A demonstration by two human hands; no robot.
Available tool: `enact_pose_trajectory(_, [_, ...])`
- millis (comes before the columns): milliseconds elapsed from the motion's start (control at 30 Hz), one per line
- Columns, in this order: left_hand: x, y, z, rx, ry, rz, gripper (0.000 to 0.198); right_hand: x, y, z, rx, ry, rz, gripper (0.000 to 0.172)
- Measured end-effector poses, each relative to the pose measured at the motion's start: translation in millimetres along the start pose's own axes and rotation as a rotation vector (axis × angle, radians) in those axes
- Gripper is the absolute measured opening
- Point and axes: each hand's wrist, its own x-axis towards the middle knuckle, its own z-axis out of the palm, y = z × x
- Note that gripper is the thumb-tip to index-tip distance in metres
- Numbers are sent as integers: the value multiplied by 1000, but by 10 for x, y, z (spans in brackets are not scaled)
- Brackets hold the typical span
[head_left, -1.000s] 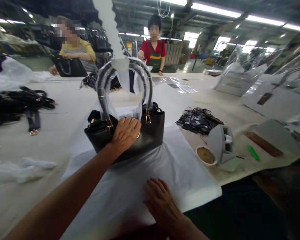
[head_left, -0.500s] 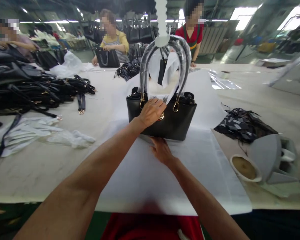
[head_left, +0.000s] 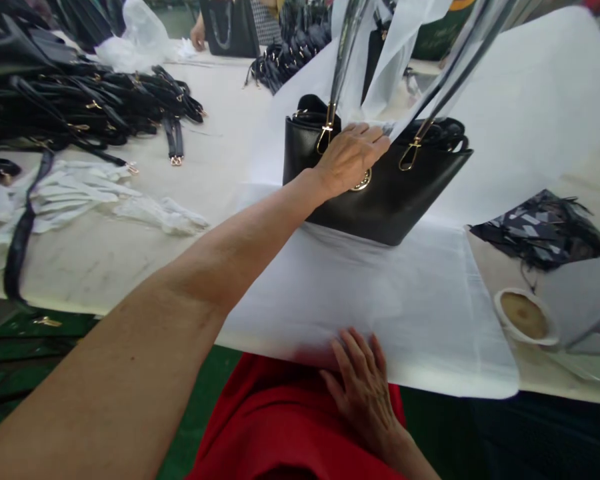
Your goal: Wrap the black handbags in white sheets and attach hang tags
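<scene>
A black handbag (head_left: 405,200) with gold fittings and wrapped handles stands on a large white sheet (head_left: 380,287). My left hand (head_left: 353,157) is closed over the bag's top front rim, just above its round gold emblem (head_left: 362,181). The fingertips are out of sight inside the bag's opening. At the table's near edge, my right hand (head_left: 363,380) has its fingers spread, with the tips on the front border of the sheet and nothing gripped. White paper (head_left: 405,53) and a dark hanging piece stick up between the handles.
Black straps (head_left: 100,113) are heaped on the left, beside white gloves (head_left: 75,190). At right lie a pile of black tags (head_left: 545,230), a round dish (head_left: 525,317) and a grey tape dispenser (head_left: 585,293). A co-worker's hand (head_left: 197,33) is beside another black bag (head_left: 230,30) across the table.
My right hand has come away from the bag's lower front to the sheet's near edge. My left hand stays on the bag's rim. The view has tilted downward.
</scene>
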Motion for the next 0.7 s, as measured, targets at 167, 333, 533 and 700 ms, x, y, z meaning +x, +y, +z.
enact_pose_trajectory(167, [10, 9, -17, -12, 8, -24, 35, 138, -22, 83, 38, 26, 32, 46])
enact_pose_trajectory(333, [25, -13, 1, -50, 21, -27, 37, 165, 29, 99, 57, 101, -23, 43])
enact_pose_trajectory(533, [33, -36, 28, -101, 60, -10, 37, 159, 101, 15, 59, 91, 3, 36])
enact_pose_trajectory(700, [58, -71, 107, -148, 121, -6, 30, 118, 195, -124, -86, -29, 159, 31])
